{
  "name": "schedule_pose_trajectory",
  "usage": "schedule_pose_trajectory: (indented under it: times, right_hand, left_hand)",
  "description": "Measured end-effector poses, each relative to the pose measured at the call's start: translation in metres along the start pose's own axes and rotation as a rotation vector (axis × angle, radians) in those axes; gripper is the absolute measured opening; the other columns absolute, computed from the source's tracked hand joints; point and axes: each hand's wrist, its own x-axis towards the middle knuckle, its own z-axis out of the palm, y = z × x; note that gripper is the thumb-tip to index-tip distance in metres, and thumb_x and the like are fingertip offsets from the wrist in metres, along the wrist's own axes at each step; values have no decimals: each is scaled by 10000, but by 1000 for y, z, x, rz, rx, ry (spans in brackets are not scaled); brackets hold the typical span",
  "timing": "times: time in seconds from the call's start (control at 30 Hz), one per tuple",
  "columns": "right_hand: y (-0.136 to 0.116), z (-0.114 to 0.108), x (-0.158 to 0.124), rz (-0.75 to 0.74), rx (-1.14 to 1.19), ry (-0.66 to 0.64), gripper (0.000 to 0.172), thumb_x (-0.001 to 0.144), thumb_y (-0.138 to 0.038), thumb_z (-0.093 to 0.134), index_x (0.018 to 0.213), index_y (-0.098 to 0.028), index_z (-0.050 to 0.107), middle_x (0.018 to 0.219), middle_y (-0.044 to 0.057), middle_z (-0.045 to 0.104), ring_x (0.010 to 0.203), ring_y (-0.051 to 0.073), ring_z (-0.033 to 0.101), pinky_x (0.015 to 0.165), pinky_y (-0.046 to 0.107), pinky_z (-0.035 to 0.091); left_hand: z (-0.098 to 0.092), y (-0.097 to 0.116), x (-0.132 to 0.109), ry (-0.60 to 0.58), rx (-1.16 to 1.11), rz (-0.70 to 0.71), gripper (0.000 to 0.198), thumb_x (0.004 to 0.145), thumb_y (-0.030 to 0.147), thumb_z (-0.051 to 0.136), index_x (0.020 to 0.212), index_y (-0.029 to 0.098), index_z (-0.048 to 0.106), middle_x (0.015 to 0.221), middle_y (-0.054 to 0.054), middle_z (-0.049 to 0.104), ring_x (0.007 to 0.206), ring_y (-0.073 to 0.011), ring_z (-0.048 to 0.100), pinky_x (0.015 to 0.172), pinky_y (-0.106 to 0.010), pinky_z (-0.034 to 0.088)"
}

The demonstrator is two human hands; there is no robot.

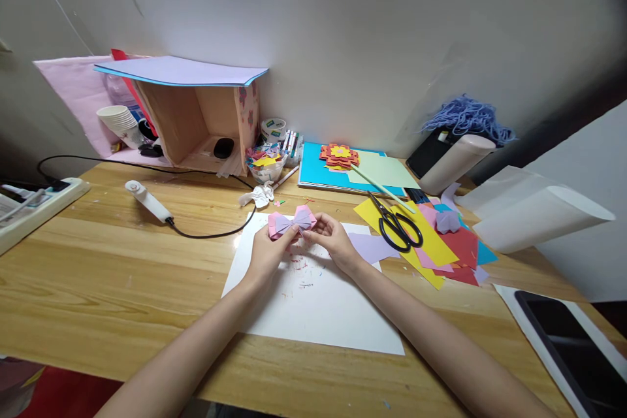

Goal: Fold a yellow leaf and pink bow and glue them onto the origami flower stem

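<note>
A folded paper bow (292, 222), pink with a lilac layer on top, is held just above a white sheet of paper (323, 304). My left hand (269, 251) grips its left and lower side, with the thumb pressed near the middle. On the right, my right hand (336, 240) pinches the bow's lower right part between thumb and fingers. The fingers behind the bow are partly hidden. Coloured marks and small scraps dot the white sheet beneath my hands. Close to my right hand lies a lilac paper piece (373, 247).
Black-handled scissors (400, 230) rest on yellow paper (438, 241) at the right. A layered paper flower (339, 155) with a green stem lies at the back. A corded white tool (147, 201) is at left, beside a power strip (44, 212). A phone (571, 343) sits at front right.
</note>
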Motion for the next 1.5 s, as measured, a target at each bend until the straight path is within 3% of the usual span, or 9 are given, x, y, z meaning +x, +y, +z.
schedule_pose_trajectory:
  times: [0.57,0.87,1.0,1.03,1.13,1.23,1.3,1.37,1.5]
  right_hand:
    - [5,-3,1,20,42,51,256,612,-249,749,802,-174,594,765,1,612,722,134,582,663,251,466]
    - [-1,2,-1,-6,-45,-28,281,630,-282,728,838,-189,563,797,0,606,733,137,597,687,267,485]
    - [-17,-32,16,15,-348,-136,391,625,-338,721,959,-196,578,937,40,623,770,152,601,687,275,488]
    - [-24,-47,23,0,-466,-47,341,680,-366,668,965,-197,586,943,47,628,788,158,601,703,278,481]
    - [-44,-98,45,-34,-817,419,219,813,-322,490,948,-191,601,1059,81,604,999,189,541,867,306,400]
    - [-58,-141,63,28,-880,571,128,728,-178,553,832,-125,608,1038,168,594,1080,266,473,915,371,324]
    - [-61,-157,71,86,-877,593,10,671,-134,591,680,-135,589,879,148,631,973,262,527,857,353,351]
    - [-61,-165,75,130,-843,581,93,645,-131,608,579,-158,549,704,81,627,811,211,567,759,302,387]
    - [-57,-156,70,138,-688,537,135,651,-206,623,569,-173,521,500,-21,535,511,126,509,540,239,380]
  left_hand:
    - [0,-2,1,19,-102,16,414,579,412,733,823,83,674,797,-121,696,724,-204,640,718,-320,492]
    - [-2,-2,3,37,-95,31,390,585,419,728,784,89,677,778,-103,700,735,-198,641,698,-283,493]
    - [-8,0,9,75,-124,13,398,600,416,721,839,100,676,838,-105,705,788,-203,650,729,-277,491]
    - [-10,0,11,79,-116,6,405,600,419,721,837,93,676,839,-113,704,792,-207,651,730,-280,492]
    - [-14,-1,16,108,-113,-47,434,569,423,740,827,79,679,824,-129,704,793,-225,655,737,-299,498]
    - [-16,-1,19,61,-128,-58,438,571,415,743,846,80,679,841,-131,704,810,-222,656,758,-297,501]
    - [-15,-1,20,66,-141,-81,437,563,412,749,840,82,675,844,-131,704,806,-215,658,761,-292,503]
    - [-14,-1,21,88,-157,-95,440,550,409,757,838,86,672,849,-128,703,796,-207,658,758,-287,504]
    - [-14,3,21,93,-180,-88,440,554,412,754,844,92,672,840,-127,700,780,-202,656,741,-285,500]
